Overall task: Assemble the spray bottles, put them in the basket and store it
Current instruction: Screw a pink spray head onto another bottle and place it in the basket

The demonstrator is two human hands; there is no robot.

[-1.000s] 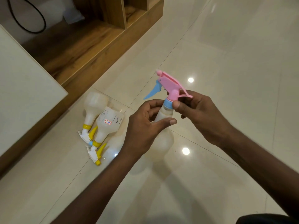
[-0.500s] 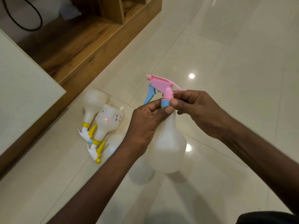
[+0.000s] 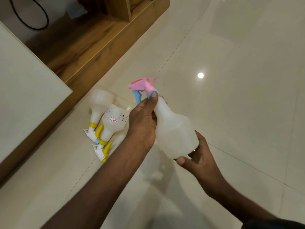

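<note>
I hold a translucent white spray bottle (image 3: 175, 129) tilted over the floor, its pink spray head (image 3: 143, 85) with a blue trigger pointing up and left. My left hand (image 3: 143, 123) grips the bottle's neck just below the blue collar. Under the bottle's base, my right hand (image 3: 198, 156) cups it from the right. Two more spray bottles (image 3: 105, 116) with yellow-and-white heads lie side by side on the floor to the left, heads toward me. No basket is in view.
A low wooden shelf unit (image 3: 92, 43) runs along the upper left, with a black cable (image 3: 33, 19) behind it. A white panel (image 3: 24, 83) covers the left edge. The rest is glossy cream tiled floor (image 3: 231, 80).
My right hand has left the spray head and dropped to the bottle's base. The bottle has tipped from upright to slanted, with the head swung left.
</note>
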